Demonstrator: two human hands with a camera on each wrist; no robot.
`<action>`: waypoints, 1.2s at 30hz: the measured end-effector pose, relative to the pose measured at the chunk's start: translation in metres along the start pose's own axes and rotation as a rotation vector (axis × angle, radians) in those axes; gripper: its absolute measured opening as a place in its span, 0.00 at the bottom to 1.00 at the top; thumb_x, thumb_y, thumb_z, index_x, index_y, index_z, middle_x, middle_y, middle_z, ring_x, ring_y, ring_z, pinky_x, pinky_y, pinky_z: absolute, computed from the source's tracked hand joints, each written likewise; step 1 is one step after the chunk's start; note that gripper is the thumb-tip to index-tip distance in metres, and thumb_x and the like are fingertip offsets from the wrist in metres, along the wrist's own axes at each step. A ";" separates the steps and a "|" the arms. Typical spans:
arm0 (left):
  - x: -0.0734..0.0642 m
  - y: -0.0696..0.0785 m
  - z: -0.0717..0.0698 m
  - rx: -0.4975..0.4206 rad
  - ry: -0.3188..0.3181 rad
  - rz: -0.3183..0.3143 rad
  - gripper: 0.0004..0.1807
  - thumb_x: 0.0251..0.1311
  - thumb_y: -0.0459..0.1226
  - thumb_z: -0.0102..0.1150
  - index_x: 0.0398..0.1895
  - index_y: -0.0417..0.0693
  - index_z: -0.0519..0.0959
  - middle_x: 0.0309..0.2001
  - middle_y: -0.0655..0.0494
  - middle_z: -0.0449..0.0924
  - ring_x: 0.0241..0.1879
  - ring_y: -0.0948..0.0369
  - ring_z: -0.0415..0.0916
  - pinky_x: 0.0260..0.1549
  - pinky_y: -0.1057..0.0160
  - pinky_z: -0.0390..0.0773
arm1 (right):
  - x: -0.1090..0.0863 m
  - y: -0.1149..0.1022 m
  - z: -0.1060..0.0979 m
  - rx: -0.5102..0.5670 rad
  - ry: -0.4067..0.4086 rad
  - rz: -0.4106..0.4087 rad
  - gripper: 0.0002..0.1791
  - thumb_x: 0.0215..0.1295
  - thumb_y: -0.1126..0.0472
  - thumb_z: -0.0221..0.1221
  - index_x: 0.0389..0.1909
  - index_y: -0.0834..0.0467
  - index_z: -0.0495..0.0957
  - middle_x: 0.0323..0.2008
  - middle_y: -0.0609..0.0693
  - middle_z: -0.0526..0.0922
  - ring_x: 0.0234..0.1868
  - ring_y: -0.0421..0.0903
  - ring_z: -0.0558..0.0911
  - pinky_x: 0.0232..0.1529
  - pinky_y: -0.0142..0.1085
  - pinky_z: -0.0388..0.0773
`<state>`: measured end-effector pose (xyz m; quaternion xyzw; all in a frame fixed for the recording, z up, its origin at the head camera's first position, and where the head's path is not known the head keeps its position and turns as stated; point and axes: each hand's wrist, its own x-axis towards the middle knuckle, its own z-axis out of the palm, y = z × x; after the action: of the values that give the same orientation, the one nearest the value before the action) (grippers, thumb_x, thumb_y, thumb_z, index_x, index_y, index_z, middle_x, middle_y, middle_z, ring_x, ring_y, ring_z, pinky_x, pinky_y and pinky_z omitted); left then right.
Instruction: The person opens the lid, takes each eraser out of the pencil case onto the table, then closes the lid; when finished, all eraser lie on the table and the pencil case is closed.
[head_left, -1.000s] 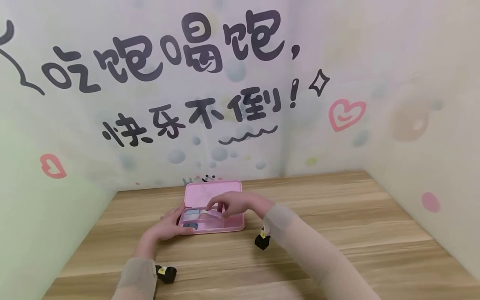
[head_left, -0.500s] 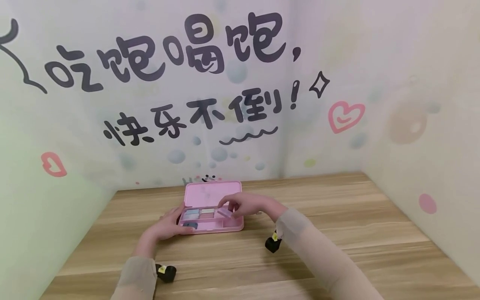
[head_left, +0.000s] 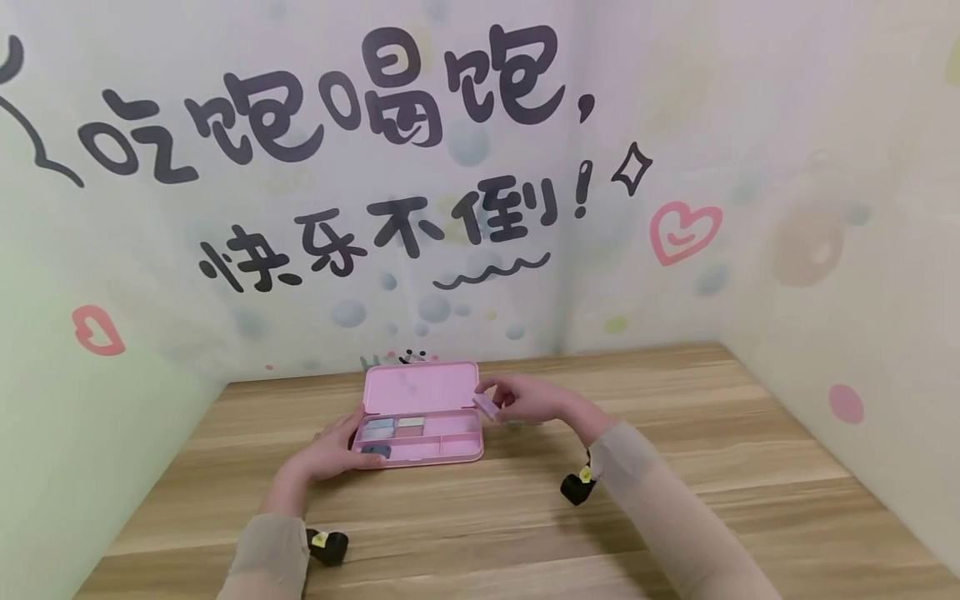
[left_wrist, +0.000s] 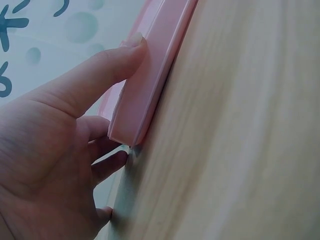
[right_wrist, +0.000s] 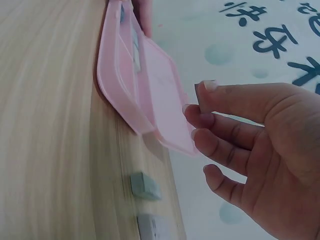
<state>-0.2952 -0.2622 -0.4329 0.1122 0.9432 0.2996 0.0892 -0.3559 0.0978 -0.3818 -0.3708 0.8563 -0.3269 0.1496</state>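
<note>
A pink pencil case point(head_left: 420, 387) lies open on the table, its lid tilted back toward the wall. My left hand point(head_left: 326, 450) grips its left end, thumb on the front edge and fingers behind the corner. Just past the case's right side, my right hand point(head_left: 532, 398) pinches a small pink-purple, eraser-like block point(head_left: 486, 406) between thumb and fingers. The right wrist view shows only a thin dark edge of this block point(right_wrist: 201, 97). Inside the case, pale blue blocks point(head_left: 378, 425) and a pinkish block point(head_left: 409, 432) sit at the upper left. A dark grey piece point(head_left: 377, 451) lies in the front compartment.
Beside the case's right end, a greenish block point(right_wrist: 145, 186) and a whitish block point(right_wrist: 154, 227) rest on the wooden table point(head_left: 450, 533); my right hand largely hides them in the head view. A printed wall point(head_left: 300, 325) rises close behind the case.
My right hand has carried the pink-purple block rightward, from over the case's compartments to beyond its right edge. My left hand has kept its hold on the case.
</note>
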 end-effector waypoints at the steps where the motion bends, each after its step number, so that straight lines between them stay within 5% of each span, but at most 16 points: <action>1: 0.000 0.000 0.000 0.002 -0.001 0.002 0.61 0.51 0.56 0.68 0.75 0.34 0.43 0.73 0.30 0.46 0.70 0.32 0.41 0.62 0.29 0.41 | -0.004 0.002 -0.002 -0.002 0.014 0.005 0.21 0.63 0.68 0.60 0.57 0.54 0.72 0.36 0.48 0.78 0.36 0.45 0.75 0.35 0.36 0.75; 15: -0.001 -0.002 -0.002 0.013 -0.007 -0.021 0.62 0.51 0.58 0.67 0.76 0.36 0.41 0.73 0.31 0.44 0.70 0.31 0.38 0.62 0.29 0.40 | -0.047 0.032 -0.021 0.028 0.194 0.105 0.23 0.62 0.65 0.63 0.58 0.53 0.73 0.37 0.49 0.79 0.39 0.47 0.77 0.42 0.42 0.75; 36: 0.003 -0.001 0.002 0.000 -0.012 -0.013 0.61 0.52 0.57 0.67 0.76 0.35 0.42 0.73 0.28 0.43 0.69 0.28 0.37 0.62 0.28 0.38 | -0.060 0.075 -0.024 0.076 0.329 0.129 0.24 0.60 0.66 0.64 0.59 0.61 0.72 0.33 0.51 0.80 0.36 0.47 0.77 0.38 0.40 0.75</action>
<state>-0.2973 -0.2613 -0.4350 0.1080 0.9433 0.2985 0.0967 -0.3671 0.1907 -0.4139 -0.2504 0.8783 -0.4051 0.0420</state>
